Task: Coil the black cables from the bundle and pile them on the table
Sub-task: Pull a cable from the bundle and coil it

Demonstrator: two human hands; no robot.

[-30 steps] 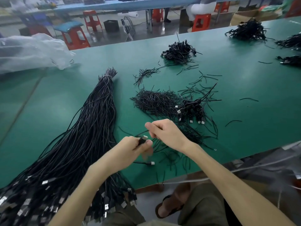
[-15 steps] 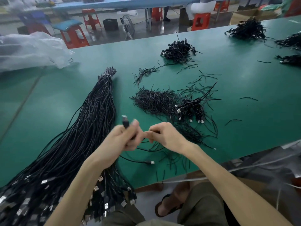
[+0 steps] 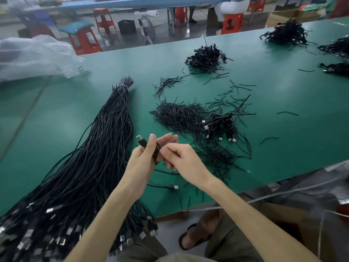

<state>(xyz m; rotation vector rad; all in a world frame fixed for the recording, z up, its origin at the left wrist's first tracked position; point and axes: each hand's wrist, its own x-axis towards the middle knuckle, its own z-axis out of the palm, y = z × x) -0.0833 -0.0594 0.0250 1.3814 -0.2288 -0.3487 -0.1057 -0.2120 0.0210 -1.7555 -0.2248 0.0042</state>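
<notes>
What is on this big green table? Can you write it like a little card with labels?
Table: green, long
Left hand: grips a half-coiled cable, plug sticking up
Right hand: fingers curled at the same cable
Bundle: long black cables, tied at the far end, left of the hands
Coiled pile: beyond the right hand, beside loose ties
Plastic bag: far left

Background stuff: big crumpled clear plastic bag way off to the left; a heap of short black ties in the middle, loose ones scattered around it; on the floor behind, a red stool with a teal seat, another red stool past it, a black bin beside a floor fan; cardboard box far right; long blue bench at the back.
</notes>
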